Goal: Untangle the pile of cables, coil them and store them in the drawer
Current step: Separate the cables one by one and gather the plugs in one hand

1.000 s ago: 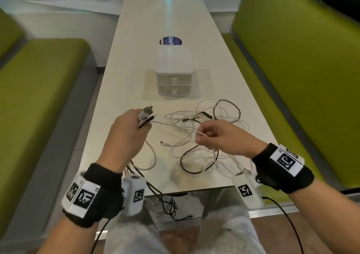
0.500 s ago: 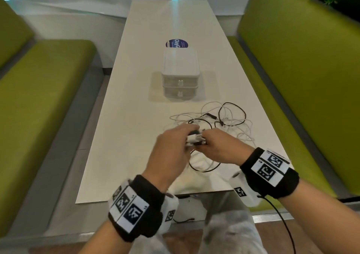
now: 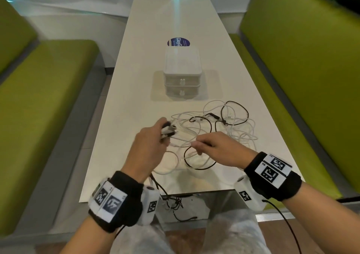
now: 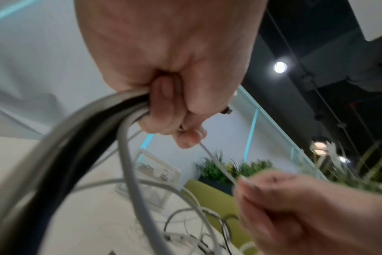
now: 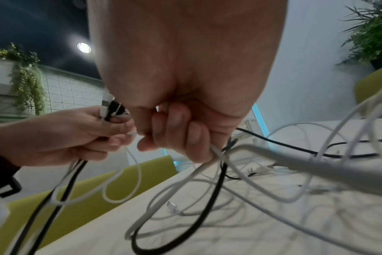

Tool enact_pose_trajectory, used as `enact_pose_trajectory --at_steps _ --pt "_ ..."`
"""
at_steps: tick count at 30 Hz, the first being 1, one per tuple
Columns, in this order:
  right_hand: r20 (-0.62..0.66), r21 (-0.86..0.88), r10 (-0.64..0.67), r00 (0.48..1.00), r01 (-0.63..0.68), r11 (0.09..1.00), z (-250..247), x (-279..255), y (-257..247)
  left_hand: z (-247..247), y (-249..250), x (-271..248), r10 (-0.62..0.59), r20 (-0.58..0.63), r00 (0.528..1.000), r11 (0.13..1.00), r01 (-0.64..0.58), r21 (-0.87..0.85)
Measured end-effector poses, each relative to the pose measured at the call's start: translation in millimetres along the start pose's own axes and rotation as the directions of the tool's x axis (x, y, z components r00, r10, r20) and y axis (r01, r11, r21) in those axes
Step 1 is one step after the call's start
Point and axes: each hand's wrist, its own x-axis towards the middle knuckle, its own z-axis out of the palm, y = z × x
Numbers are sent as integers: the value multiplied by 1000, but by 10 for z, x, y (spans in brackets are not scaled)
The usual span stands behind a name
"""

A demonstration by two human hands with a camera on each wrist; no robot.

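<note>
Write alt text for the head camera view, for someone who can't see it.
Over a white table, a person's left hand grips a bundle of cable ends while the right hand pinches a white cable drawn from a tangle of white and black cables. Beyond the tangle stands a closed white two-drawer box, with green benches on both sides.

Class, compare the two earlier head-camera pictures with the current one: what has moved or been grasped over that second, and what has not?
The left hand, gripping a bundle of cable ends, swung in from the left to meet the right hand, and now they have parted slightly. The right hand still pinches a white cable, stretched between them. Unchanged: the cable pile on the table and the closed drawer box.
</note>
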Motion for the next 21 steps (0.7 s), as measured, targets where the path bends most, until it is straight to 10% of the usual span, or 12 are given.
enact_pose_trajectory --at_steps 10,14,21 --pt "24 -140 7 1000 -4 990 10 -53 68 -175 -107 -121 -7 -191 982 1000 12 26" --pt "35 -172 -59 998 64 983 -18 5 -67 72 179 -183 152 -59 987 988 -153 -13" --pt "6 -122 -107 994 107 987 -33 13 -102 202 226 -95 103 44 994 995 -103 -2"
